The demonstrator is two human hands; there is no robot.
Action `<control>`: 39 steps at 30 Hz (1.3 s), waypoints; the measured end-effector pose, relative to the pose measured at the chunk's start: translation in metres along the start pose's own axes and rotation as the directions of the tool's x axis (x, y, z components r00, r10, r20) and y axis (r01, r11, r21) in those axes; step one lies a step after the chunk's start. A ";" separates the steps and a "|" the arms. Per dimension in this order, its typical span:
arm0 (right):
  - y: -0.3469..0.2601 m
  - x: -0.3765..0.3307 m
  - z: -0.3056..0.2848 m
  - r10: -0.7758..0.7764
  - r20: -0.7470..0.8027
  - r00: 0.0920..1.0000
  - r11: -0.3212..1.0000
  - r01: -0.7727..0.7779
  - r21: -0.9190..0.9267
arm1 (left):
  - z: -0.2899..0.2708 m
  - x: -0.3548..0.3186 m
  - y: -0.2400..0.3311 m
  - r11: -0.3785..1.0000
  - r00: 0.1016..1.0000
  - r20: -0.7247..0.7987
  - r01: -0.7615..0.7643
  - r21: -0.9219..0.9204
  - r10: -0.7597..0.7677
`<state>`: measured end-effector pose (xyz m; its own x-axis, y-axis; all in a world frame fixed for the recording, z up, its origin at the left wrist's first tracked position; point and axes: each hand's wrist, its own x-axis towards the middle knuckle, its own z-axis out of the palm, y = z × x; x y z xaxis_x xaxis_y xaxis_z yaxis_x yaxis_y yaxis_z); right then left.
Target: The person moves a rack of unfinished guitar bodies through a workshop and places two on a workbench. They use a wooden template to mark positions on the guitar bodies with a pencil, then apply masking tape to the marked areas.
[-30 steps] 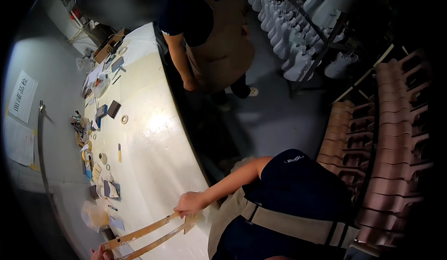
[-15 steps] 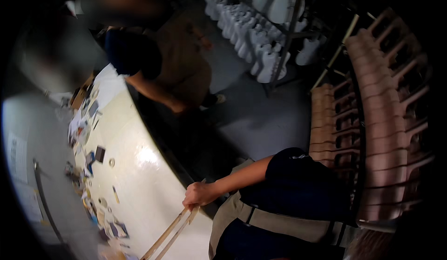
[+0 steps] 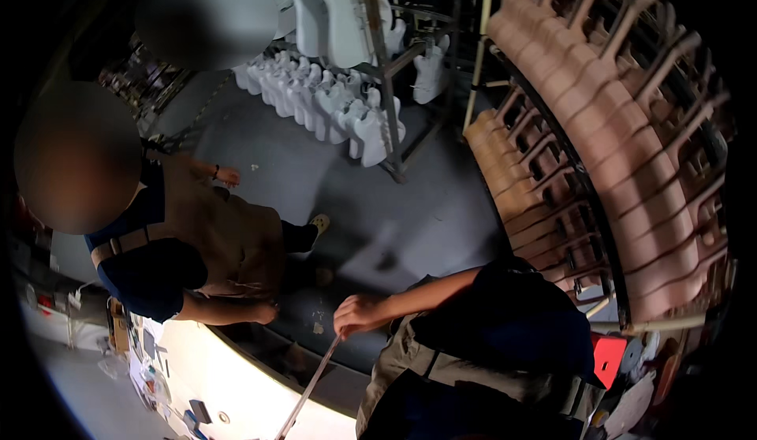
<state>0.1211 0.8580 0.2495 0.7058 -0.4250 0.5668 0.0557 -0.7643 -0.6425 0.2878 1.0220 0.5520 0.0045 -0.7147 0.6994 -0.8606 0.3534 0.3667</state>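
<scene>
My right hand [image 3: 359,316] is closed around the upper end of thin wooden strips [image 3: 311,389], which slant down and left over the worktable [image 3: 244,377] and run out of the frame at the bottom. From here they nearly overlap, so I cannot tell how many pieces there are. The hand hovers just off the table's edge, the bare arm stretched out from a dark sleeve. My left hand is not in view.
A person in a brown apron [image 3: 229,235] stands beyond the table end, one hand [image 3: 264,311] near its edge. White guitar bodies [image 3: 315,109] line a metal rack [image 3: 386,85]. Pinkish-brown guitar bodies [image 3: 607,109] fill racks on the right, above a red object [image 3: 607,359].
My view has swung right and up, so the racks and the other person show more fully. The wooden strips, seen spread apart before, now nearly line up. My right hand keeps its hold.
</scene>
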 end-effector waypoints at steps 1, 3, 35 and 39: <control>0.007 -0.003 -0.013 0.002 -0.027 1.000 1.000 -0.003 -0.025 | 0.007 0.004 -0.003 1.000 0.999 0.046 -0.002 -0.025 0.004; 0.019 -0.014 -0.042 -0.011 -0.007 1.000 0.999 0.011 -0.045 | 0.033 -0.003 -0.002 0.947 0.954 -0.058 0.285 -0.146 -0.296; 0.147 -0.045 -0.189 0.904 -0.427 -0.030 0.249 -0.774 0.582 | 0.093 -0.046 -0.107 0.957 0.961 0.001 0.277 -0.089 -0.278; 0.090 -0.199 -0.244 0.666 -0.696 -0.270 0.344 -0.717 0.606 | 0.102 -0.047 -0.123 0.985 0.987 0.055 0.155 -0.075 -0.151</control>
<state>-0.1865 0.7553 0.2044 -0.6448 -0.7316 -0.2215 -0.0585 0.3362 -0.9400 0.3417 0.9501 0.4116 0.1065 -0.7919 0.6013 -0.8090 0.2826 0.5154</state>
